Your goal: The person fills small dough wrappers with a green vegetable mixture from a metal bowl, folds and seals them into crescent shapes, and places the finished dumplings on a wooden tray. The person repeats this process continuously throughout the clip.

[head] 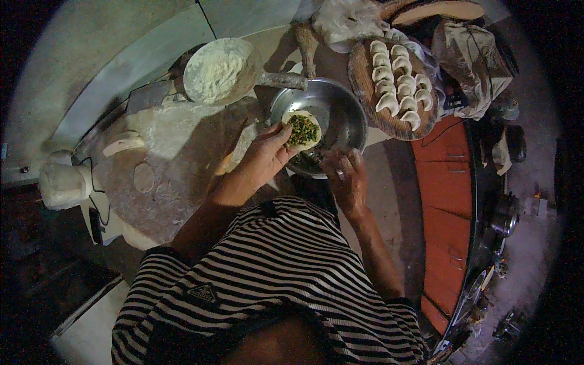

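Observation:
My left hand [263, 157] holds a round dumpling wrapper [292, 117] by its edge, above a steel bowl [351, 101]. Chopped green filling [304, 131] with orange bits is heaped on the wrapper, which lies flat and unfolded. At the bowl's near right side is my right hand [345, 175], its fingers bent down into the bowl and a ring on one of them. Whether those fingers grip anything is hidden. Dark green scraps of filling lie in the bottom of the bowl below the hands.
Rows of folded dumplings [384, 85] stand on a round wooden board [362, 68] at the upper right. A pan of flour [222, 70] sits up left, its handle reaching the bowl. One wrapper [144, 177] and a dough piece [123, 143] lie on the floured board [164, 200]. Red cabinets [442, 182] stand right.

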The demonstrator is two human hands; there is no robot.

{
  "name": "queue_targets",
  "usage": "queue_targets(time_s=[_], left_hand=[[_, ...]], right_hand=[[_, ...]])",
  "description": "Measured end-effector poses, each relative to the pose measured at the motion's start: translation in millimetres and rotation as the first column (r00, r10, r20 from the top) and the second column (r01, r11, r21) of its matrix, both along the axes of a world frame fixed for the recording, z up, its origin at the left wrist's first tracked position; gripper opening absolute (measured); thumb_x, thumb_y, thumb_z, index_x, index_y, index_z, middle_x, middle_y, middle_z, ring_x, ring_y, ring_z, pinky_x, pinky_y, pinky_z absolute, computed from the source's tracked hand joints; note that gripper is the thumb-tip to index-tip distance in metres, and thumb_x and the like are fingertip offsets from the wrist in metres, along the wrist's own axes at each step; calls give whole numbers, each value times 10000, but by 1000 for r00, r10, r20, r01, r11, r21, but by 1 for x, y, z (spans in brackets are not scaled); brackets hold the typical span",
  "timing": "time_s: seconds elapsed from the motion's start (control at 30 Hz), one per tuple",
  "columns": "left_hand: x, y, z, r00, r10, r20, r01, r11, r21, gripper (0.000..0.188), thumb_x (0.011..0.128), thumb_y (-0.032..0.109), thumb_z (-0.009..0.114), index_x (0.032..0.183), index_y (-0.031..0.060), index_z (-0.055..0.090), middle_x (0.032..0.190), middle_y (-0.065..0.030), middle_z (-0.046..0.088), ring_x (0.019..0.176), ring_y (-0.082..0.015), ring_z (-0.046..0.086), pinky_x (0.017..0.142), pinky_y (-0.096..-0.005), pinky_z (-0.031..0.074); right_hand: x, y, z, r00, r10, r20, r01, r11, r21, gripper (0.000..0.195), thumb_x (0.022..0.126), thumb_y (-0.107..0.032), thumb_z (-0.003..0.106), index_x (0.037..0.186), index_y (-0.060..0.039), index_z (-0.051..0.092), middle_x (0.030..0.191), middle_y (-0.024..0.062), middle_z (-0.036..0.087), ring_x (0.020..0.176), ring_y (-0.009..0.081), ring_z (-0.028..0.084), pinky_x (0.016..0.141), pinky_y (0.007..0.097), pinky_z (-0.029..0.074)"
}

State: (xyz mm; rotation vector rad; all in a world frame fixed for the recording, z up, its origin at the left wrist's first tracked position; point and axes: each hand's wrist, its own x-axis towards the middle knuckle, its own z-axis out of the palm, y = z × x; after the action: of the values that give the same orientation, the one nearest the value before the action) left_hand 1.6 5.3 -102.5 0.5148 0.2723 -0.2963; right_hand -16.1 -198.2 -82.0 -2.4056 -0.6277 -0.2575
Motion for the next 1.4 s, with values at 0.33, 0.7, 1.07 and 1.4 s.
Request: queue_targets(time_s=[0.33, 0.7, 1.07, 1.4], left_hand=[[-9, -4, 31, 991, -135, -7, 135, 987, 86, 307, 937, 139, 504, 1223, 30, 478, 1171, -86, 558, 1060, -187, 556, 905, -300, 469], [5, -13, 47, 986, -166, 9, 159, 960, 228, 292, 949, 213, 487, 1151, 20, 570, 1064, -62, 623, 996, -154, 592, 875, -284, 471], [-7, -5, 83, 851, -447, 277, -39, 471, 881, 354, 906, 219, 580, 1172, -14, 556, 1010, -78, 633, 916, -124, 587, 841, -247, 454], [-10, -2, 91, 898, -283, 338, -79, 651, 755, 338, 906, 177, 579, 1200, 13, 553, 1089, -85, 609, 977, -125, 576, 864, -243, 453]], right_hand=[[28, 15, 31, 933, 212, 291, -253, 961, 109, 341, 639, -6, 734, 945, -140, 667, 924, 52, 596, 881, 249, 563, 705, 348, 471], [34, 11, 24, 906, 244, 345, -292, 952, 94, 245, 688, 32, 683, 890, -90, 617, 873, 71, 601, 788, 273, 585, 662, 352, 487], [31, 28, 49, 986, 59, 159, -99, 961, 257, 207, 729, 47, 658, 906, -38, 595, 875, 126, 589, 788, 294, 569, 673, 349, 471], [17, 17, 43, 949, 73, -307, 163, 718, 676, 311, 764, -109, 709, 1043, -6, 620, 928, 82, 571, 826, 195, 559, 738, 296, 451]])
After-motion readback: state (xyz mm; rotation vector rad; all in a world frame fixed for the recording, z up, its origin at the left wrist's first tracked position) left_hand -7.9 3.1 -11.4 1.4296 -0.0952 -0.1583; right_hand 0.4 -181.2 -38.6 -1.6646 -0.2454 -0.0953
